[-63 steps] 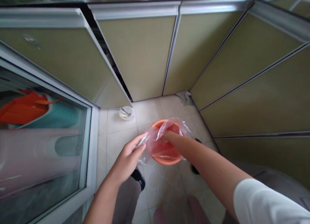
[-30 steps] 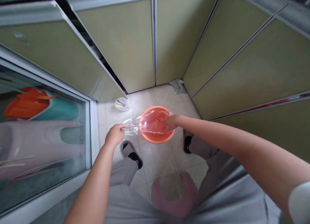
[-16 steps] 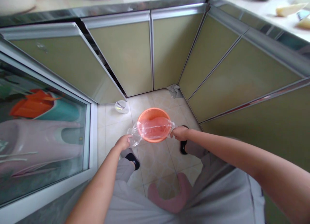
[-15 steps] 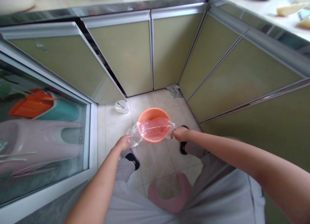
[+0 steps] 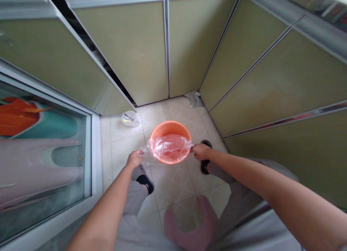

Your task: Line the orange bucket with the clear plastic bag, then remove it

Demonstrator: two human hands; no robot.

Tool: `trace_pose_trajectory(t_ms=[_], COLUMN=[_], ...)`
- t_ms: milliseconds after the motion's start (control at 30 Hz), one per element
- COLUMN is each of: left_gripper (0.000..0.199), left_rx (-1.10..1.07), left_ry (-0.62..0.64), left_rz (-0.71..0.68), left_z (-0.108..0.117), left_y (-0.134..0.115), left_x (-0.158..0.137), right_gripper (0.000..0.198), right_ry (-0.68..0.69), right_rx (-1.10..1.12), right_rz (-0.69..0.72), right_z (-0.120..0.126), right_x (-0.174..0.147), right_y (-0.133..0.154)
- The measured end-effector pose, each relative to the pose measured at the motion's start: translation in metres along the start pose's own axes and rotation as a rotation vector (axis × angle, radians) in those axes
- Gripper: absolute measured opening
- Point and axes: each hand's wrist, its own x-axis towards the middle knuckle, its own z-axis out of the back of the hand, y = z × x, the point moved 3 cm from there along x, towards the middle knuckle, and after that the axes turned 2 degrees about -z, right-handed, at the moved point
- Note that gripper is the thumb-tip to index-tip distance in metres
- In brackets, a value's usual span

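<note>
A clear plastic bag (image 5: 165,145) is stretched between my two hands, over an orange basin (image 5: 168,126). My left hand (image 5: 135,159) is closed on the bag's left end, left of the basin. On the other side, my right hand (image 5: 201,151) pinches the bag's right end close to the basin's rim. Through the clear film the inside of the basin shows orange. Whether the bag rests on the rim or hangs just above it, I cannot tell.
Cabinet doors (image 5: 124,48) close in the far side and the right. A clear container (image 5: 130,118) and a grey cloth (image 5: 194,98) lie on the tiled floor (image 5: 173,187). A framed glass door (image 5: 94,160) stands at left. Below me is a pink seat (image 5: 187,233).
The view has tipped down, so the countertop has mostly left the picture. My left hand has moved slightly outward, and the bag has shifted and bunched over the basin.
</note>
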Motion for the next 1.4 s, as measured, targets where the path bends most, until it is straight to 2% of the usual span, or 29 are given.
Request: trace_pose_trajectory(t_ms=[133, 300, 367, 400, 500, 600, 733, 800, 867, 967, 1033, 1133, 1233, 1400], left_gripper=[0.023, 0.033, 0.029, 0.026, 0.022, 0.038, 0.046, 0.042, 0.034, 0.030, 0.029, 0.028, 0.028, 0.032], left_rx=[-0.099, -0.169, -0.104, -0.035, 0.209, 0.295, 0.316, 0.316, 0.294, 0.220, 0.129, -0.052, -0.228, -0.321], left_ry=[-0.051, -0.156, -0.254, -0.321, -0.463, -0.386, -0.261, -0.221, -0.188, -0.167, -0.170, -0.183, -0.201, -0.210], left_rz=[0.087, 0.150, 0.086, 0.012, -0.297, -0.490, -0.566, -0.579, -0.582, -0.542, -0.486, -0.385, -0.312, -0.265], left_z=[-0.002, 0.004, 0.008, 0.010, 0.010, 0.004, 0.002, 0.004, 0.007, 0.009, 0.007, 0.001, -0.008, -0.021], left_y=[-0.009, -0.012, -0.017, -0.023, -0.052, -0.082, -0.101, -0.103, -0.102, -0.100, -0.099, -0.101, -0.106, -0.115], left_x=[0.013, -0.003, -0.020, -0.029, -0.058, -0.074, -0.069, -0.060, -0.048, -0.027, -0.011, 0.014, 0.036, 0.061], right_gripper=[0.051, 0.031, 0.027, 0.026, 0.022, 0.027, 0.051, 0.053, 0.045, 0.025, 0.021, 0.026, 0.032, 0.042], right_ry=[-0.141, -0.416, -0.489, -0.517, -0.610, -0.696, -0.698, -0.671, -0.659, -0.672, -0.658, -0.613, -0.592, -0.643], right_rx=[0.267, 0.787, 0.958, 0.994, 0.912, 0.766, 0.715, 0.712, 0.716, 0.698, 0.670, 0.632, 0.620, 0.589], right_rz=[-0.122, -0.486, -0.577, -0.595, -0.641, -0.697, -0.628, -0.566, -0.541, -0.609, -0.674, -0.728, -0.722, -0.658], right_z=[0.001, -0.007, -0.010, -0.010, -0.005, 0.002, 0.009, 0.013, 0.019, 0.031, 0.040, 0.052, 0.060, 0.067], right_x=[0.018, 0.028, 0.027, 0.026, 0.020, 0.012, 0.013, 0.020, 0.028, 0.039, 0.046, 0.057, 0.068, 0.087], right_y=[-0.022, -0.040, -0.037, -0.034, -0.021, -0.007, 0.007, 0.010, 0.011, 0.005, 0.000, -0.009, -0.018, -0.033])
